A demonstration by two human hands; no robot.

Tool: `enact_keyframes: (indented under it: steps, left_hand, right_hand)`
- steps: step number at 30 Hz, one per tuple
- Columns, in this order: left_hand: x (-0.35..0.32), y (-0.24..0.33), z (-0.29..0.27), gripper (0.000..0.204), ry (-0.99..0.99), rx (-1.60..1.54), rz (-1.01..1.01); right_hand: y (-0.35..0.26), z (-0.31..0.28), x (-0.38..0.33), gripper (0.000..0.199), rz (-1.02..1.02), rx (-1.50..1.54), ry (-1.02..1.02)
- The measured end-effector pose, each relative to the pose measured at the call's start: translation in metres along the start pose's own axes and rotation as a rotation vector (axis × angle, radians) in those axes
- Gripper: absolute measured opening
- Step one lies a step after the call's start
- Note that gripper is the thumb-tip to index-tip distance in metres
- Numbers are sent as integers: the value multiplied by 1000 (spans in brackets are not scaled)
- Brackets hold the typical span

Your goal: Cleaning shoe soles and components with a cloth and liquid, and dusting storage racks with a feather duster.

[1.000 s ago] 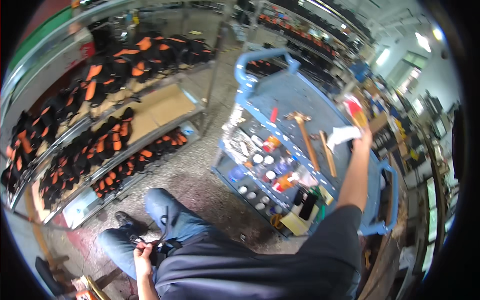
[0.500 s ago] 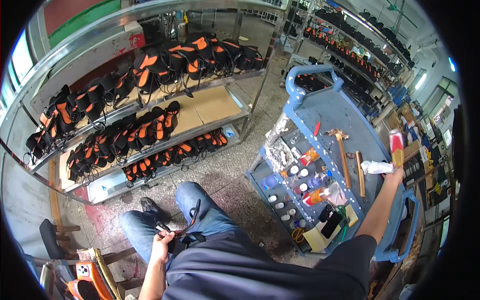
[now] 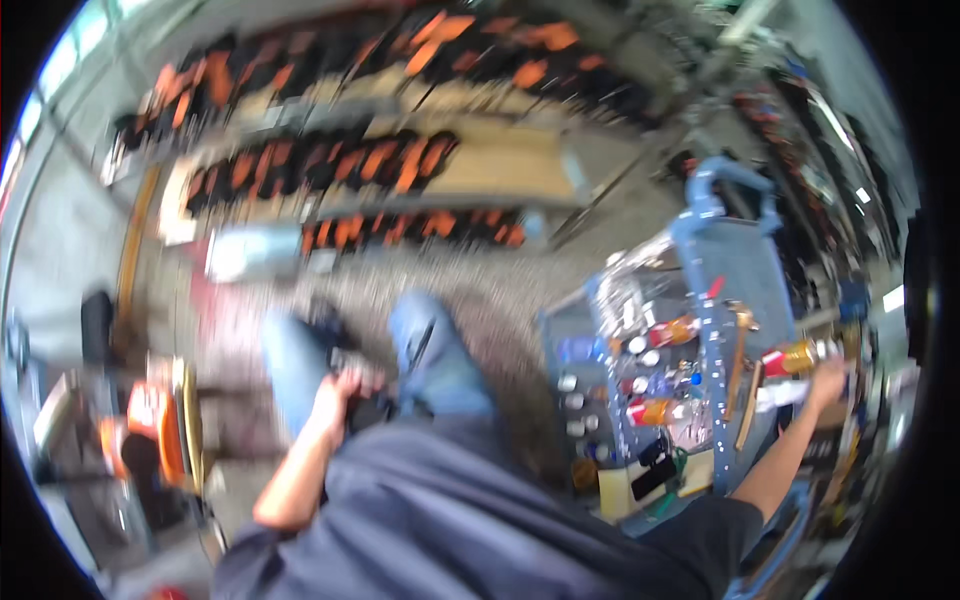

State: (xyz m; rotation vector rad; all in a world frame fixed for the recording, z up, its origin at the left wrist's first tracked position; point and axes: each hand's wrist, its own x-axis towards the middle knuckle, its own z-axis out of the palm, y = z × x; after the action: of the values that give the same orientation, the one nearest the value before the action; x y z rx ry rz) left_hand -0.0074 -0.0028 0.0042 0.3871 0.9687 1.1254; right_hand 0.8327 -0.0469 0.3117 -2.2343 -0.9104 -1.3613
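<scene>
At the right edge of the blue cart, my right hand (image 3: 828,385) is closed round a red-and-yellow bottle (image 3: 790,359), which lies tilted nearly on its side. A crumpled white cloth (image 3: 783,396) is beside that hand; whether the fingers touch it I cannot tell. Over my lap, my left hand (image 3: 338,398) is closed on a black strappy shoe (image 3: 370,412). Motion blur smears the shoe, and my fingers hide part of it. A thin dark strap (image 3: 422,343) stands up over my right knee.
The blue cart (image 3: 708,215) carries hammers (image 3: 737,355), several bottles (image 3: 655,410) and a dark phone (image 3: 655,478). Ahead, racks hold rows of black-and-orange shoes (image 3: 370,160). An orange machine (image 3: 155,425) stands at the left.
The view has swung left, blurring the scene. The red-and-yellow bottle has gone from upright to tilted sideways in my right hand. My left hand stays at my lap with the shoe.
</scene>
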Motion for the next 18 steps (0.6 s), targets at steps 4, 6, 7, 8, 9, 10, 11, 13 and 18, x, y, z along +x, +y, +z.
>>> enact_keyframes:
  steps: [4, 6, 7, 8, 9, 10, 11, 13, 18]
  left_hand:
    - [22, -9, -24, 25, 182, -38, -85]
    - [29, -22, -49, 28, 173, -43, -79]
    - [27, -26, -56, 28, 197, -88, -112]
    - [27, -27, -61, 28, 199, -134, -144]
    - [26, -33, -67, 28, 217, -157, -154]
    - [27, -36, -73, 28, 211, -171, -155]
    - [27, -38, -76, 28, 200, -180, -156]
    - [24, -44, -81, 28, 186, -205, -149]
    - [14, -31, -79, 27, 210, -104, -158]
  right_hand:
    - [-47, -35, 40, 26, -239, 159, 312]
    - [-147, -68, -8, 23, -292, 426, 389]
    - [-200, -82, -32, 19, -304, 521, 307]
    - [-252, -109, -60, 17, -313, 598, 236]
    - [-307, -136, -104, 18, -474, 627, 125]
    - [-351, -154, -149, 19, -631, 785, -56]
    - [-375, -150, -195, 22, -468, 1243, -525]
    - [-452, -175, -305, 31, -740, 1424, -818]
    - [-555, -224, -467, 27, -1109, 1865, -1220]
